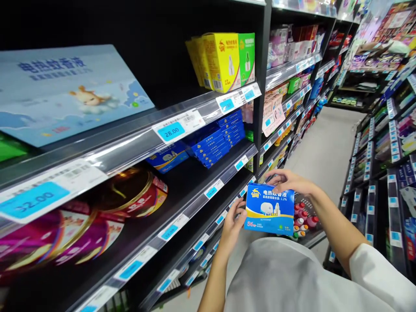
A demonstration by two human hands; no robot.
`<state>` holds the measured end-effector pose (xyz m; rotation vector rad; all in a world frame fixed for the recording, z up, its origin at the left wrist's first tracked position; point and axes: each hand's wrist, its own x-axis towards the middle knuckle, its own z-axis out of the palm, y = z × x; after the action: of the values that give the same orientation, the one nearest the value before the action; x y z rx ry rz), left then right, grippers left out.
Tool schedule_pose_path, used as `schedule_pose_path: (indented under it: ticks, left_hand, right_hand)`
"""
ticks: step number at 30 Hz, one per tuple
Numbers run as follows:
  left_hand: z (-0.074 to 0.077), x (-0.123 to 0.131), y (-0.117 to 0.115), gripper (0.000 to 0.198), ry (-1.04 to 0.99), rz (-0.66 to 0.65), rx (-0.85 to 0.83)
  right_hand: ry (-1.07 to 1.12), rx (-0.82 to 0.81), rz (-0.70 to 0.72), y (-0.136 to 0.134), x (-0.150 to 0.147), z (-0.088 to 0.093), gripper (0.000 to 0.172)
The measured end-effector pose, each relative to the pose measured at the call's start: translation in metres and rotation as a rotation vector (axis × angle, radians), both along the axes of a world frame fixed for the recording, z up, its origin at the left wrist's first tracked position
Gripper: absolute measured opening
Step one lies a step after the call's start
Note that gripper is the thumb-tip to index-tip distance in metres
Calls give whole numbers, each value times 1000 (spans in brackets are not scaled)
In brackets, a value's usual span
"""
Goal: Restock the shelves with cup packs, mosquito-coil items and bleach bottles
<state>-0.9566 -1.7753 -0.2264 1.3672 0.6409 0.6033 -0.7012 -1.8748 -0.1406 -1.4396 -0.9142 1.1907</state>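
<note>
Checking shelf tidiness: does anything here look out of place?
Yes: the slim blue boxes sit in a skewed stack, angled away from the shelf edge, beside a lone blue-and-yellow box lying at a different angle.

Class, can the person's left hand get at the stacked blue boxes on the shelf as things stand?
Probably yes: the left hand is just below the stacked blue boxes, with only the shelf edge between, but holds a blue carton.

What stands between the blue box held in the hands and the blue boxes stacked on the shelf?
The price-tag rail along the shelf's front edge lies between them, below the stacked boxes; nothing else visible does.
</note>
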Motion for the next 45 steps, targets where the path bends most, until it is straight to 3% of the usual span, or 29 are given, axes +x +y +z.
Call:
schedule_pose_path:
  ticks: [5,16,45]
  left_hand:
    - [18,-10,-4,68,-46,-36,-92]
    - [27,-22,-7,62,4,-14,-191]
    - [24,-41,-17,53,-28,23,-204]
  right_hand:
    - [14,-40,135,14,-14,10,57]
    - [-69,-119,275,26,-26,11,65]
    - [-130,-157,310,22,-44,13,65]
